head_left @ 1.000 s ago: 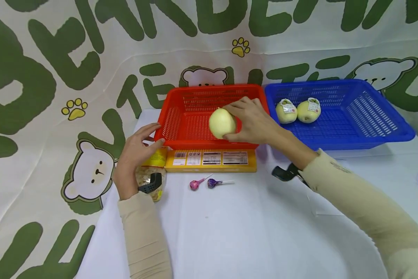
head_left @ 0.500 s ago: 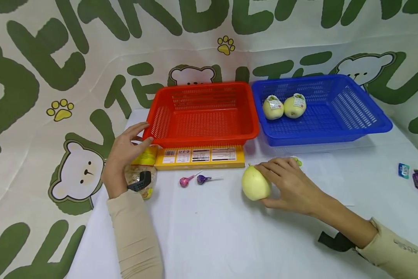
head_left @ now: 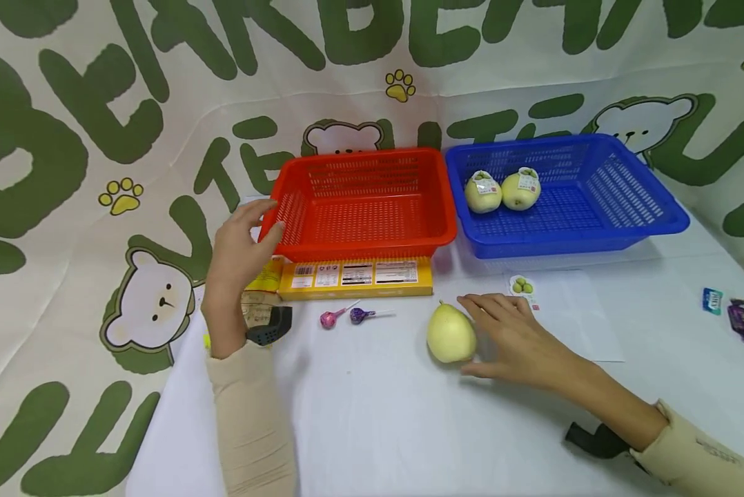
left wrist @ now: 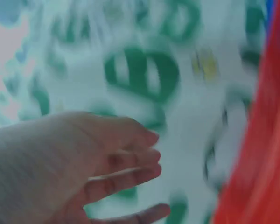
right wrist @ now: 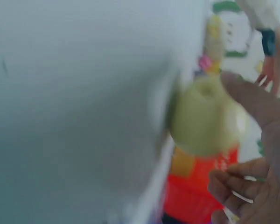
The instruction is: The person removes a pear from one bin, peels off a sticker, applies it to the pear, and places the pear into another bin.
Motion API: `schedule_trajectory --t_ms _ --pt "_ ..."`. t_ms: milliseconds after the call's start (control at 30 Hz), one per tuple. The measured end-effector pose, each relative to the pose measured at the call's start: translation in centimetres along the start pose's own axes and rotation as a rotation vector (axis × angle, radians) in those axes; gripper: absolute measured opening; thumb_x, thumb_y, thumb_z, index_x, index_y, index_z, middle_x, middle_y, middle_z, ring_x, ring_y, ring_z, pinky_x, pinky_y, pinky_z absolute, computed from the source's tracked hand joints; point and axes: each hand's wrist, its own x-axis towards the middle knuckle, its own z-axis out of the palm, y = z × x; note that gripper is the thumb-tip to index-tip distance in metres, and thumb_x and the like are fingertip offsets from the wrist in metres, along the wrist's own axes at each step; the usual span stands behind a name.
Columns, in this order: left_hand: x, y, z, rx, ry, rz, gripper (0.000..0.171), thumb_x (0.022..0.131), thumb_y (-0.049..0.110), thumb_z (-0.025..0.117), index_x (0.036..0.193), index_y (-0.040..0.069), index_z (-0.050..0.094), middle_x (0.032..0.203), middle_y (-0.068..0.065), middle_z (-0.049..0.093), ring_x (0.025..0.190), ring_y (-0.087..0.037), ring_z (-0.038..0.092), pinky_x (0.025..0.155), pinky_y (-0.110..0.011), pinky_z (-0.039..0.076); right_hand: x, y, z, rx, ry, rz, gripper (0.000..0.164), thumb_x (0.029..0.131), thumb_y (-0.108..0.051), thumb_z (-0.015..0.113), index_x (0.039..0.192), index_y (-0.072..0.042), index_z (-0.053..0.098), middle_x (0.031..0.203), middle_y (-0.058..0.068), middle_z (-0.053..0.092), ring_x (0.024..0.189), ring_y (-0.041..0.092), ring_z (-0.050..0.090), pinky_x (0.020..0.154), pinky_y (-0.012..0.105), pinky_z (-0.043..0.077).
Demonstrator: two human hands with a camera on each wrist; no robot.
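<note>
A pale yellow pear (head_left: 450, 334) sits on the white cloth in front of the baskets. My right hand (head_left: 521, 342) is beside it on the right, thumb and fingers spread and loosened from its sides. In the blurred right wrist view the pear (right wrist: 207, 119) shows near the thumb. My left hand (head_left: 238, 248) hovers at the left end of the red basket (head_left: 359, 252), fingers apart and holding nothing. The left wrist view shows those fingers short of the red basket's wall (left wrist: 261, 144). Two pears (head_left: 521, 190) with white labels lie in the blue basket (head_left: 558, 245).
A yellow box (head_left: 356, 279) lies before the red basket, with a clear food packet (head_left: 259, 307) to its left. Two lollipops, one pink (head_left: 328, 319) and one purple (head_left: 357, 315), lie nearer. A labelled clear bag (head_left: 577, 310) and two wrapped sweets (head_left: 741, 319) are rightward.
My right hand has carried the pear out of the red basket, set it on the cloth and let go. My left hand has lifted away from the red basket's rim.
</note>
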Motion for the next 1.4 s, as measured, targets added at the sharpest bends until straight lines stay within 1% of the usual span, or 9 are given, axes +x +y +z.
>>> schedule_trajectory --t_ms 133,333,500,667,767,933,1167,1300,1400 --pt "-1.4 7.5 2.8 -0.089 0.021 0.250 0.035 0.098 0.020 0.062 0.132 0.010 0.065 0.136 -0.007 0.059 0.126 -0.025 0.052 0.104 -0.046 0.043 -0.7 1.9 -2.4 0.058 0.004 0.047 0.083 0.077 -0.049 0.084 0.142 -0.006 0.054 0.135 0.011 0.057 0.124 0.032 0.048 0.095 0.052 0.033" --pt "-5.3 16.7 11.9 -0.045 -0.159 0.607 0.027 0.098 0.018 0.061 0.121 0.009 0.071 0.123 -0.005 0.066 0.116 -0.020 0.056 0.103 -0.030 0.041 -0.9 7.0 -4.8 0.111 0.086 0.143 0.039 0.086 -0.017 0.080 0.120 -0.003 0.069 0.118 0.014 0.066 0.112 0.035 0.058 0.091 0.058 0.044" --pt "-8.0 19.5 19.5 0.143 -0.331 0.682 0.030 0.101 0.025 0.055 0.125 0.014 0.070 0.125 0.000 0.064 0.118 -0.015 0.057 0.105 -0.022 0.039 -0.6 10.4 -4.3 0.101 0.077 0.184 0.029 0.087 -0.010 0.077 0.113 0.002 0.071 0.107 0.016 0.069 0.095 0.033 0.064 0.079 0.054 0.053" --pt "-9.7 19.4 24.0 0.322 -0.420 0.671 0.033 0.103 0.029 0.052 0.128 0.013 0.067 0.128 -0.002 0.061 0.120 -0.017 0.056 0.103 -0.025 0.043 0.0 11.9 -3.0 0.129 0.002 0.238 0.027 0.092 -0.014 0.073 0.111 0.004 0.072 0.108 0.018 0.069 0.104 0.037 0.062 0.088 0.055 0.049" --pt "-10.5 19.2 25.2 0.402 -0.429 0.699 0.035 0.102 0.034 0.053 0.125 0.012 0.067 0.128 -0.004 0.060 0.119 -0.017 0.055 0.102 -0.026 0.044 0.4 12.2 -2.5 0.143 -0.036 0.254 0.027 0.090 -0.016 0.075 0.108 0.004 0.073 0.108 0.019 0.069 0.108 0.039 0.061 0.092 0.055 0.048" --pt "-11.6 19.4 26.1 0.477 -0.429 0.726 0.045 0.101 0.045 0.053 0.127 0.010 0.066 0.132 -0.006 0.057 0.124 -0.018 0.052 0.106 -0.028 0.040 0.2 13.0 -2.4 0.174 -0.067 0.255 0.015 0.089 -0.015 0.077 0.095 -0.002 0.073 0.093 0.007 0.069 0.089 0.025 0.062 0.080 0.045 0.051" --pt "-11.8 20.3 26.7 0.497 -0.441 0.714 0.046 0.101 0.047 0.052 0.128 0.012 0.065 0.133 -0.004 0.056 0.125 -0.017 0.050 0.104 -0.028 0.041 -1.7 12.1 -6.2 0.228 0.027 0.301 0.004 0.092 -0.014 0.073 0.095 -0.011 0.073 0.089 -0.003 0.067 0.081 0.013 0.054 0.071 0.030 0.043" --pt "-11.9 20.8 26.1 0.328 -0.427 0.620 0.062 0.099 0.053 0.052 0.137 0.004 0.055 0.139 -0.010 0.051 0.129 -0.018 0.049 0.107 -0.025 0.040 -2.1 10.5 -8.7 0.302 0.043 0.317 0.002 0.093 -0.013 0.073 0.095 -0.012 0.072 0.089 -0.002 0.063 0.082 0.013 0.050 0.070 0.024 0.040" --pt "-11.8 21.5 24.1 0.023 -0.408 0.419 0.071 0.096 0.060 0.053 0.139 0.004 0.050 0.133 -0.008 0.055 0.117 -0.014 0.055 0.097 -0.021 0.046 -2.2 9.0 -10.0 0.411 0.035 0.310 0.005 0.092 -0.006 0.071 0.092 -0.011 0.070 0.088 0.001 0.061 0.083 0.015 0.051 0.070 0.022 0.042"
